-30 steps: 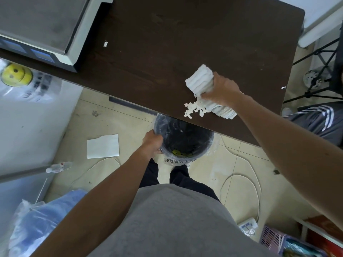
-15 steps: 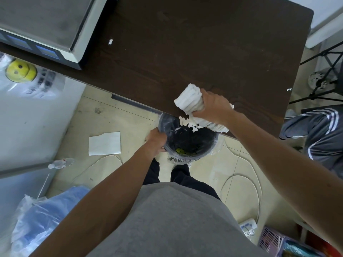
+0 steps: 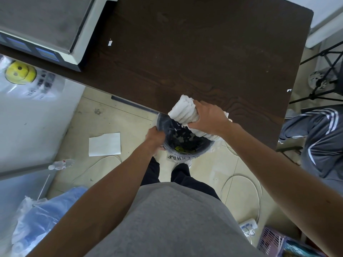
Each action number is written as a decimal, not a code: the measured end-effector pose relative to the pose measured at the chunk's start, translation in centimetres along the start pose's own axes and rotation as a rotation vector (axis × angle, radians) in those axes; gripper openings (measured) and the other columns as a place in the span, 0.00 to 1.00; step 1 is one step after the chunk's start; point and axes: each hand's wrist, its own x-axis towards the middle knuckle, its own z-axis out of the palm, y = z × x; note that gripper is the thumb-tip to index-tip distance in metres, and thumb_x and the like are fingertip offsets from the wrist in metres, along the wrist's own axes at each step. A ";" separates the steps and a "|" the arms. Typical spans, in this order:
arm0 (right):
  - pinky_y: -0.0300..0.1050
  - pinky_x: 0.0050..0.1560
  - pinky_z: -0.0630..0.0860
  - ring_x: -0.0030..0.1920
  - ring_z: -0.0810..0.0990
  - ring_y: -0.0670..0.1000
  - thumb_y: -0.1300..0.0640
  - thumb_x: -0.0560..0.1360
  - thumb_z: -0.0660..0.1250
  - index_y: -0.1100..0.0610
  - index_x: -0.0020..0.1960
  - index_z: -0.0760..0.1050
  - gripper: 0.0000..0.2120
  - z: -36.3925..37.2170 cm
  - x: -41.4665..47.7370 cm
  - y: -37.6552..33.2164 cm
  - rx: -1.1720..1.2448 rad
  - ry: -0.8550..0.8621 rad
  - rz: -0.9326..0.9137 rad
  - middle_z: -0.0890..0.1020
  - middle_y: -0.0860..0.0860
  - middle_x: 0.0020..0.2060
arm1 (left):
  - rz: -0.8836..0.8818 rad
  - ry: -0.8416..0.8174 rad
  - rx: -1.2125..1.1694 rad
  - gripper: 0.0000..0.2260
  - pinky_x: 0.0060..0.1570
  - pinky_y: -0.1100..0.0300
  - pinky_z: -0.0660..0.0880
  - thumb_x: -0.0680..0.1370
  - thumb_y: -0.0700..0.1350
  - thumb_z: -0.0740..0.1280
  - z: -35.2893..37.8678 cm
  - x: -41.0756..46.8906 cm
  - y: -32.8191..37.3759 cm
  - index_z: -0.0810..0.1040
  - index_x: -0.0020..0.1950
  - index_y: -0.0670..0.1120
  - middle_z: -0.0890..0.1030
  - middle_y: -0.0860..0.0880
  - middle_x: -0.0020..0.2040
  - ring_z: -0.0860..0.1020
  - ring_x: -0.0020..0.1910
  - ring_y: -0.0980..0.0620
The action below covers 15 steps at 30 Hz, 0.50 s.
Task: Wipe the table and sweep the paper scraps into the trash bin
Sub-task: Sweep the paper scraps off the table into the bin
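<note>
Scraps (image 3: 182, 135) show as small, pale, torn pieces scattered over the dark inside of the bin (image 3: 201, 150). The bin is lined with a clear bag and stands on the floor just under the near edge of the table (image 3: 185, 52). One white bit (image 3: 110, 42) lies on the table near the scale (image 3: 37, 21), and a second bit (image 3: 289, 90) sits at the table's right edge.

A second ago the scraps lay heaped on the table against the front of the cloth. Half a second ago they were at the edge, spilling over. Now that heap is off the table and the cloth (image 3: 184, 109) overhangs the bin's rim.

The right hand (image 3: 207, 117) has come with it to the table's edge, fingers curled tight round the bunched, white, ribbed cloth. The scraps lie below it, toward the person's body, and do not touch the hand. The left hand (image 3: 155, 137) still grips the bin's left rim, just left of the scraps.

On the floor left of the bin lie a white sheet (image 3: 104, 144) and a bottle (image 3: 61, 164).
</note>
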 end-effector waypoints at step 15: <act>0.45 0.45 0.67 0.47 0.81 0.59 0.45 0.69 0.72 0.57 0.58 0.74 0.23 -2.2 -0.1 0.7 0.031 -0.001 -0.001 0.81 0.52 0.44 | -0.015 -0.025 -0.029 0.18 0.29 0.55 0.82 0.77 0.34 0.60 -2.8 -0.3 -0.4 0.76 0.66 0.41 0.82 0.40 0.58 0.82 0.52 0.39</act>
